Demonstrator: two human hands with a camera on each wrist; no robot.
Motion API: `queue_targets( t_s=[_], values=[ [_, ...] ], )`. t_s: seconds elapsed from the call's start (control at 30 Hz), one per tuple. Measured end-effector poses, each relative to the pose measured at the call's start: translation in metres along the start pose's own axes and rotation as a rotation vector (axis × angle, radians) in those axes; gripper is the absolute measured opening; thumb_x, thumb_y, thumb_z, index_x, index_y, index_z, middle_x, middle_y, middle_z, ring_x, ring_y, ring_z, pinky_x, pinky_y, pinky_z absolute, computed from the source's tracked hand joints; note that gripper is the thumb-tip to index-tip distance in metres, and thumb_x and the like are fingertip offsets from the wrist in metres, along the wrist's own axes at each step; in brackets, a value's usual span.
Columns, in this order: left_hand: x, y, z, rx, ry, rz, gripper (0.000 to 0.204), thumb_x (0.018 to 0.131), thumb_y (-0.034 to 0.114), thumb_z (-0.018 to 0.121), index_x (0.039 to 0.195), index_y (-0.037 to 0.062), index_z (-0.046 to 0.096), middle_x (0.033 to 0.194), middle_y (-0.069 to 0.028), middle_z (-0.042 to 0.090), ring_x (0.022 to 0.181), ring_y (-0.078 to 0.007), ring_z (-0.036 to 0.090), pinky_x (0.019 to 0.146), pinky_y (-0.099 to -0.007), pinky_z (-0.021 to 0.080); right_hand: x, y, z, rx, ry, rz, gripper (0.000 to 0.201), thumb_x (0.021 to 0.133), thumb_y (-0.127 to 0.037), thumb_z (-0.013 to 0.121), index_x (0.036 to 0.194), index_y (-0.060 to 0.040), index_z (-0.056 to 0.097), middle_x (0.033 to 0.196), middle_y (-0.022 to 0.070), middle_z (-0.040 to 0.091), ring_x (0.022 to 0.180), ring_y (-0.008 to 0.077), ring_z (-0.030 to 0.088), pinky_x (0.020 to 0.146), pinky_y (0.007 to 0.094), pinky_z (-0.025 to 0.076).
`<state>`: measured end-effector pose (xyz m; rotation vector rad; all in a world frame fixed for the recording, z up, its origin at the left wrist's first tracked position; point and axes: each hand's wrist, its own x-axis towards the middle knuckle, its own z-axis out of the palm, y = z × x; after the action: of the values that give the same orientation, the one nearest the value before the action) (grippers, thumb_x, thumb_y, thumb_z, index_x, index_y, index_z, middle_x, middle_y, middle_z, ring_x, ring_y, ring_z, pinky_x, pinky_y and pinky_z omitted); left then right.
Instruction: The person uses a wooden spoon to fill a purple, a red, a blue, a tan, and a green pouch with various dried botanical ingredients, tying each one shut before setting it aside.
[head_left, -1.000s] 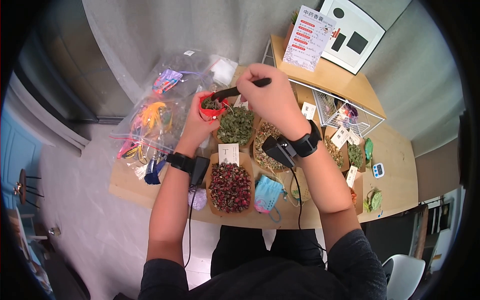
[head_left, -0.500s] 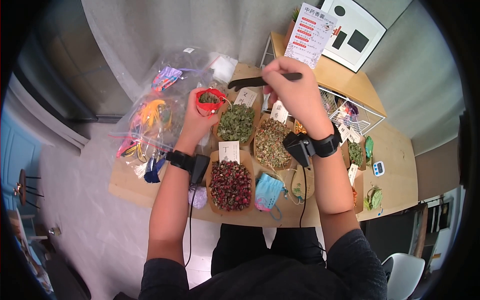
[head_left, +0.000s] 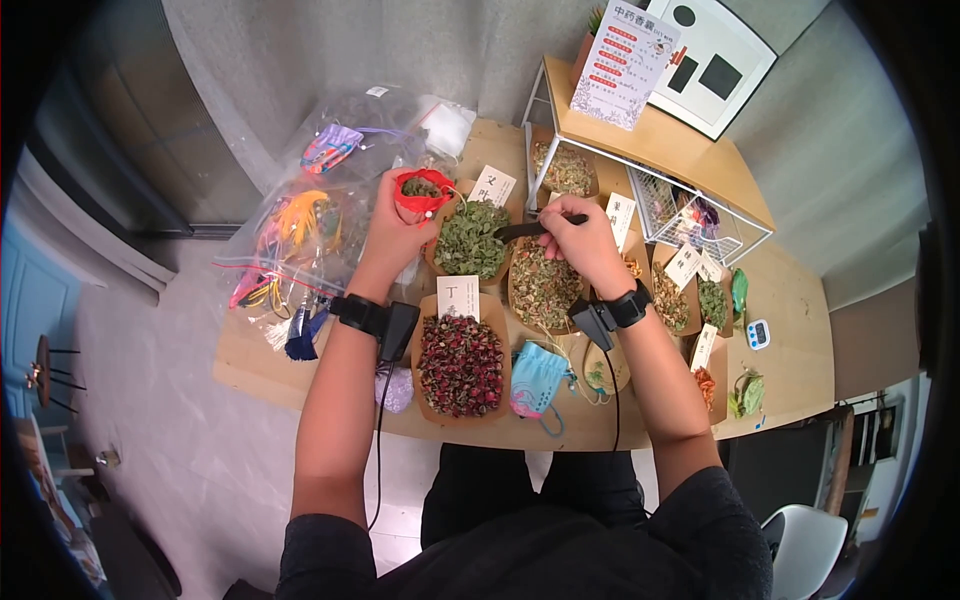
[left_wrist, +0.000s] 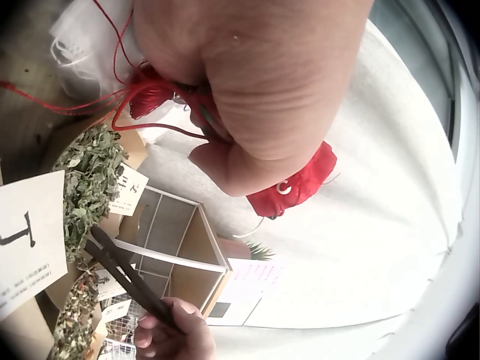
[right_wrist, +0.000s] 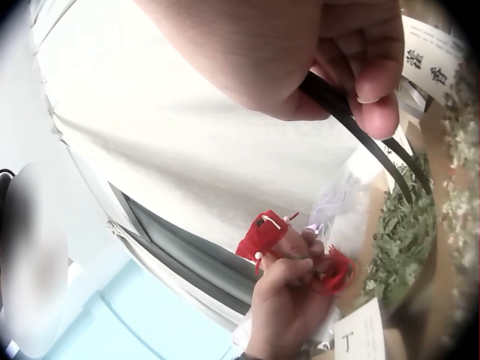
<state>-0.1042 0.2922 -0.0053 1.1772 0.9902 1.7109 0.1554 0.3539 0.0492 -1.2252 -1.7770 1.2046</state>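
My left hand [head_left: 393, 228] grips a small red pouch [head_left: 424, 203] whose mouth faces up, with dried green leaves inside. Dark tweezers [head_left: 528, 231] are pinched in my right hand [head_left: 583, 238]. Their tips reach into the tray of green leaves [head_left: 470, 240], and in the right wrist view the two tips stand slightly apart in the leaves [right_wrist: 397, 240]. From the left wrist view, red cords [left_wrist: 124, 94] hang off the pouch beside the left fingers.
A tray of dried rosebuds [head_left: 462, 370] lies nearest the body, with a blue pouch [head_left: 540, 383] to its right. Plastic bags with tassels [head_left: 310, 225] cover the table's left. Mixed herbs [head_left: 545, 285], a wooden shelf [head_left: 660, 150] and a timer [head_left: 758, 334] stand right.
The right hand has moved away from the red pouch and down, bringing the tweezers' tips into the green leaves. The left hand with the pouch has hardly moved.
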Motion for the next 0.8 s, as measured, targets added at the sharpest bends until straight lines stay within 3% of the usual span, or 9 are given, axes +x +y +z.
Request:
queue_targets(
  t_s=[0.2, 0.5, 0.6, 0.7, 0.8],
  values=[
    [0.001, -0.003, -0.001, 0.01, -0.013, 0.001, 0.069, 0.071, -0.013, 0.061, 0.134, 0.0067, 0.043, 0.123, -0.0041, 0.058, 0.114, -0.0139, 0.058, 0.097, -0.0276, 0.046, 0.003, 0.003, 0.014, 0.173, -0.062, 0.136, 0.014, 0.095, -0.013, 0.064, 0.094, 0.0008, 0.066, 0.069, 0.0067, 0.067, 0.055, 0.0113, 0.063, 0.05, 0.0254, 0.05],
    [0.001, -0.005, -0.002, 0.0, -0.02, -0.018, 0.069, 0.071, -0.013, 0.061, 0.135, 0.0063, 0.043, 0.123, -0.0047, 0.058, 0.114, -0.0138, 0.058, 0.096, -0.0272, 0.047, -0.001, -0.005, 0.033, 0.057, -0.135, 0.048, 0.01, 0.097, -0.014, 0.062, 0.098, -0.0041, 0.065, 0.076, 0.0036, 0.067, 0.058, 0.0075, 0.063, 0.049, 0.0206, 0.047],
    [0.002, -0.004, -0.003, 0.066, -0.015, -0.001, 0.069, 0.071, -0.015, 0.062, 0.133, 0.0061, 0.042, 0.123, -0.0077, 0.059, 0.115, -0.0165, 0.06, 0.097, -0.0285, 0.049, -0.002, 0.0, 0.035, 0.143, -0.105, 0.028, 0.01, 0.092, -0.004, 0.061, 0.1, 0.0015, 0.064, 0.074, 0.0055, 0.066, 0.059, 0.0111, 0.064, 0.052, 0.0249, 0.051],
    [0.003, -0.006, -0.004, 0.066, -0.019, 0.014, 0.069, 0.071, -0.016, 0.063, 0.133, 0.006, 0.041, 0.124, -0.009, 0.059, 0.116, -0.0179, 0.061, 0.097, -0.029, 0.05, -0.004, 0.005, 0.034, 0.128, -0.099, 0.007, 0.012, 0.096, -0.007, 0.061, 0.107, -0.0044, 0.062, 0.077, 0.003, 0.067, 0.06, 0.007, 0.062, 0.051, 0.0208, 0.048],
    [0.003, -0.007, -0.005, 0.05, -0.021, -0.006, 0.069, 0.071, -0.016, 0.063, 0.133, 0.006, 0.041, 0.124, -0.0091, 0.058, 0.117, -0.0178, 0.06, 0.098, -0.0291, 0.049, -0.004, 0.007, 0.028, 0.145, -0.078, -0.011, 0.015, 0.092, -0.001, 0.059, 0.107, -0.0001, 0.062, 0.076, 0.0057, 0.066, 0.06, 0.0102, 0.064, 0.054, 0.0246, 0.052]
  ],
)
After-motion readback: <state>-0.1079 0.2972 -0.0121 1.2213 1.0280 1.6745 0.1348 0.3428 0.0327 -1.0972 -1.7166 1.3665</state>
